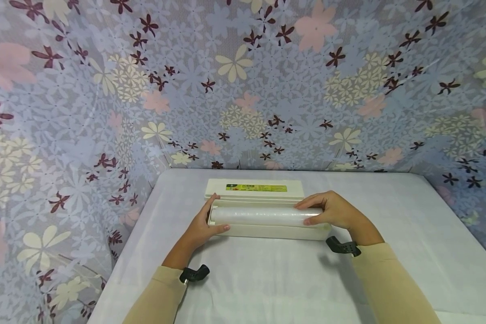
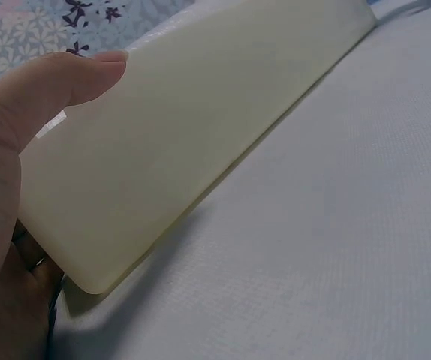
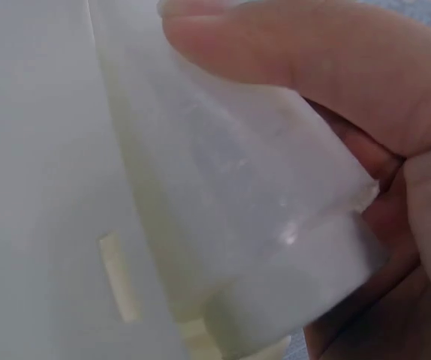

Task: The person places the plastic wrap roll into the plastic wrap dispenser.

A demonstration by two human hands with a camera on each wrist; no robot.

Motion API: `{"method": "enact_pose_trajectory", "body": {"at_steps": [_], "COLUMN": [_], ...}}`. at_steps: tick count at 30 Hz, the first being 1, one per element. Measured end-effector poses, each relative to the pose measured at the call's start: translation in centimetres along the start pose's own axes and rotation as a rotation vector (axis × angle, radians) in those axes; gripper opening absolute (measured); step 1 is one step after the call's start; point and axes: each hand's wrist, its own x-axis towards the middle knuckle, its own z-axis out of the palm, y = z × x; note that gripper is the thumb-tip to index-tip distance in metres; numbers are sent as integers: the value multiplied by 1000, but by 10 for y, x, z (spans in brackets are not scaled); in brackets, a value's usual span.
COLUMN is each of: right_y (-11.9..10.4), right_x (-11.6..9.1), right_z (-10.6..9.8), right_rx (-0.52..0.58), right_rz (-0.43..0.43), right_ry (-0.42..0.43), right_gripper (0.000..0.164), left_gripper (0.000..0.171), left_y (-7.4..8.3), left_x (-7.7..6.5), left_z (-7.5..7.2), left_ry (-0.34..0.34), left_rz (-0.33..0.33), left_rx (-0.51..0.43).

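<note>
A long cream box (image 1: pixel 267 231) lies on the white-covered table, its top side uncovered. Inside it sits a roll of clear plastic wrap (image 1: pixel 263 216). My left hand (image 1: pixel 200 227) grips the box's left end, thumb on the near wall and fingers round the end, as the cream wall (image 2: pixel 200 112) shows in the left wrist view. My right hand (image 1: pixel 334 211) pinches the right end of the roll between thumb and fingers. In the right wrist view the roll's white core end (image 3: pixel 298 285) sticks out past the wrap (image 3: pixel 238 165). Part of the fingers is hidden there.
Just behind the box lies its cream lid (image 1: pixel 255 194) with a yellow-green label (image 1: pixel 256 188). A white cloth (image 1: pixel 267 279) covers the table. Flowered fabric (image 1: pixel 243 90) hangs behind and at the sides. Black straps (image 1: pixel 342 246) are on both wrists.
</note>
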Motion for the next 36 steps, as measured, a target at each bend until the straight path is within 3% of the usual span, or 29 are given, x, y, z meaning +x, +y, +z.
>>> {"method": "enact_pose_trajectory", "body": {"at_steps": [15, 36], "right_y": [5, 10], "right_x": [1, 0], "right_z": [1, 2], "right_rx": [14, 24], "right_rz": [-21, 44], "right_ry": [2, -4], "right_gripper": [38, 39], "left_gripper": [112, 113], "left_y": [0, 0], "left_x": [0, 0], "left_z": [1, 2], "left_ry": [10, 5], "left_rz": [-15, -7], "left_rx": [1, -9]}}
